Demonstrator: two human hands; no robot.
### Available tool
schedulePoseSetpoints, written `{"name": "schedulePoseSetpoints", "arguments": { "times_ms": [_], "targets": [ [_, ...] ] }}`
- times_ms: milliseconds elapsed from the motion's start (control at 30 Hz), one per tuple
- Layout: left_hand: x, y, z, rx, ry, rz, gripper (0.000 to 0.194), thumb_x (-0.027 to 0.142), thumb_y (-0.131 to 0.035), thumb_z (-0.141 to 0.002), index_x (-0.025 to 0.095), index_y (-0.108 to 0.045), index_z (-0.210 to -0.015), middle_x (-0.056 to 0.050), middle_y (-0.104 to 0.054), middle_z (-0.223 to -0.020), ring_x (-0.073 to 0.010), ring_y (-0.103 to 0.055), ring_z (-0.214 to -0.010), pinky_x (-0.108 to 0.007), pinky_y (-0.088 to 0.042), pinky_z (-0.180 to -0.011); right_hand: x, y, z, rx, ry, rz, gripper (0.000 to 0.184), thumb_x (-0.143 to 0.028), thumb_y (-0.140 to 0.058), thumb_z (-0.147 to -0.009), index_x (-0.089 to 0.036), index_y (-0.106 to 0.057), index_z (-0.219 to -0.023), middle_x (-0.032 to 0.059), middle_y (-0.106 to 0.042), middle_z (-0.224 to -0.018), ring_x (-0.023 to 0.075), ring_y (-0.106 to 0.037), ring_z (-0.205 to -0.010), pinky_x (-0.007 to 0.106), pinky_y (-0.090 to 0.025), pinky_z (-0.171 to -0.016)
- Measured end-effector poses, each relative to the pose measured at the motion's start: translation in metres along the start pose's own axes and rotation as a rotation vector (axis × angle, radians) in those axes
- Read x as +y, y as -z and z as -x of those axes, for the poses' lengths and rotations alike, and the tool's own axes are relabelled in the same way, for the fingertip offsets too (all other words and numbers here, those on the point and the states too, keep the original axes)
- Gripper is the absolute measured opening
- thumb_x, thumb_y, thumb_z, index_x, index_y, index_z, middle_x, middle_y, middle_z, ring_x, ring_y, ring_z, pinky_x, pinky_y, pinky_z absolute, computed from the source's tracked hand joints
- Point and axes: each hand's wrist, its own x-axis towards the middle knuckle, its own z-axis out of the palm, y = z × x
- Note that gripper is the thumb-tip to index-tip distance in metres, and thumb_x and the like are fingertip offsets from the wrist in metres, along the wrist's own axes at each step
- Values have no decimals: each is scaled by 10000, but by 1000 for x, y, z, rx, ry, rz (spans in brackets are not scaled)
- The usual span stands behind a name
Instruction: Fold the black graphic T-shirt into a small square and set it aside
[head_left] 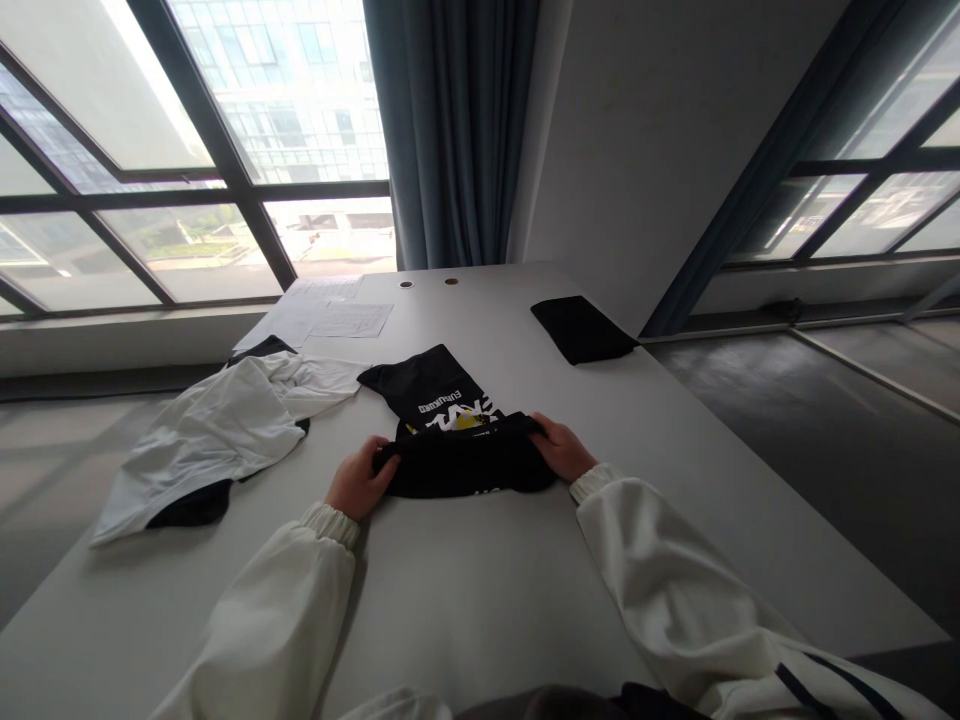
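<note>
A black T-shirt with white and yellow print (pixel 450 430) lies on the white table (pixel 465 580), its near part folded over into a thick band. My left hand (pixel 358 482) is closed on the left end of that fold. My right hand (pixel 561 450) is closed on the right end. Both hands rest on the tabletop, and both arms wear white sleeves.
A heap of white clothes over something black (pixel 217 430) lies at the left edge. A folded black garment (pixel 581 328) sits at the far right. Paper sheets (pixel 330 312) lie near the windows. The table drops off to a dark floor (pixel 825 420) on the right.
</note>
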Motion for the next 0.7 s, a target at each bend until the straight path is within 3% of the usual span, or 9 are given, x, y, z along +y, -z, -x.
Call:
{"name": "schedulePoseSetpoints", "arguments": {
  "times_ms": [100, 200, 267, 367, 500, 600, 700],
  "targets": [
    [-4, -2, -3, 10, -125, 31, 379, 511, -638, -903, 229, -615, -1155, -83, -745, -1048, -276, -719, -924, -428, -576, -865, 4, -1, -1, 109, -23, 42, 254, -452, -537, -997, -246, -680, -1039, 17, -747, -894, 236, -697, -818, 348, -524, -784],
    [-6, -5, -6, -77, -321, 63, 597, 509, -772, -818, 222, -605, -1315, -143, -687, -1344, -339, -633, -1280, -511, -509, -1112, 6, -3, -2, 172, -36, 51, 235, -432, -594, -961, -249, -678, -1082, 44, -772, -1004, 263, -727, -937, 377, -541, -868],
    [-8, -8, -6, -162, -405, 57, 722, 511, -843, -757, 229, -592, -1373, -159, -624, -1471, -365, -562, -1393, -540, -457, -1185, 6, -3, -1, 162, -28, 28, 253, -408, -621, -940, -250, -667, -1133, 51, -773, -1053, 265, -729, -996, 387, -550, -910],
    [-9, -11, -6, -235, -426, 35, 711, 475, -861, -737, 242, -612, -1362, -151, -591, -1535, -378, -532, -1440, -549, -447, -1200, 2, -2, 0, 20, 13, -12, 396, -401, -682, -913, -253, -628, -1276, 50, -768, -1127, 260, -729, -1049, 399, -556, -966],
    [-8, -12, -5, -262, -354, 16, 653, 412, -776, -807, 238, -602, -1412, -136, -653, -1476, -364, -616, -1363, -542, -453, -1196, -1, -2, 0, -196, 118, -10, 566, -443, -796, -841, -240, -638, -1345, 91, -730, -1299, 295, -705, -1174, 451, -534, -1065],
    [-6, -11, -5, -258, -304, 6, 626, 426, -725, -848, 234, -598, -1430, -134, -677, -1446, -360, -651, -1319, -533, -444, -1203, 0, -5, -2, -242, 190, -13, 595, -407, -825, -811, -221, -667, -1354, 134, -669, -1429, 331, -635, -1323, 495, -464, -1169],
    [-3, -10, -5, -249, -270, 19, 518, 472, -677, -885, 234, -635, -1344, -132, -711, -1391, -348, -686, -1258, -498, -502, -1137, 0, -7, -2, -268, 171, -46, 569, -368, -756, -875, -233, -651, -1417, 130, -645, -1485, 328, -598, -1384, 511, -415, -1214]
  ]
}}
